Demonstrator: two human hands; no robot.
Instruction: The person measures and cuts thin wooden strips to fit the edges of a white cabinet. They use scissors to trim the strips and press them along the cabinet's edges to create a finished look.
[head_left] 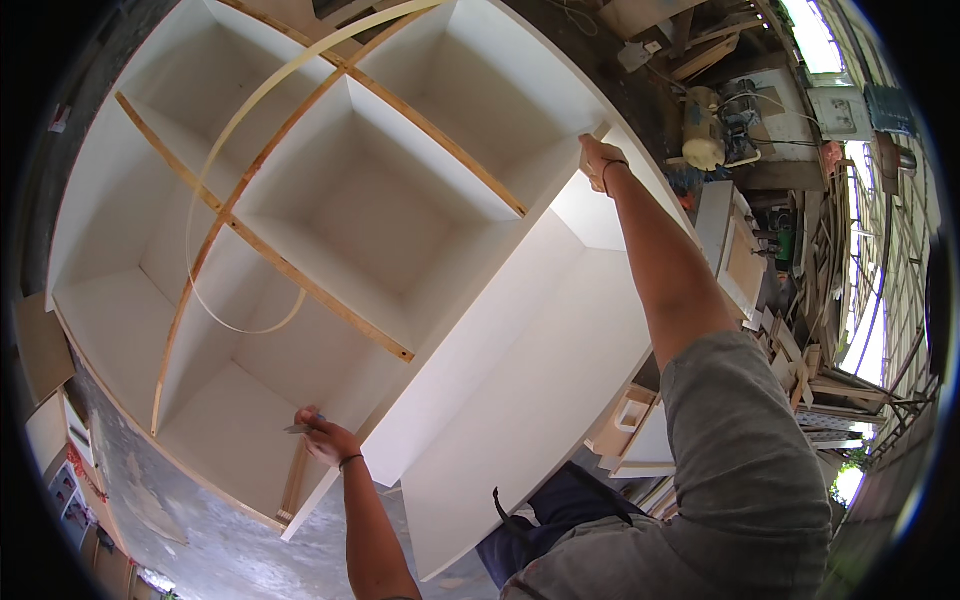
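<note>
A large white cabinet (pixel 477 274) with several open compartments lies before me, some of its partition edges bare wood. My left hand (pixel 330 441) is closed around a small blade-like tool (pixel 298 429) over the near left compartment; its handle is mostly hidden by the fingers. Farther off to the right, my right hand (pixel 603 163) is closed on the edge of a white cabinet panel (pixel 572 178). A long pale flexible strip (pixel 248 107) arches over the compartments, its curled end hanging over the middle of the cabinet.
An air compressor (pixel 704 140) stands at the far right, near stacked wood offcuts (pixel 812 235). Wooden pieces (pixel 625 420) and white boards lie to the right of the cabinet. Grey concrete floor (pixel 190 500) shows at the lower left, beside more furniture parts.
</note>
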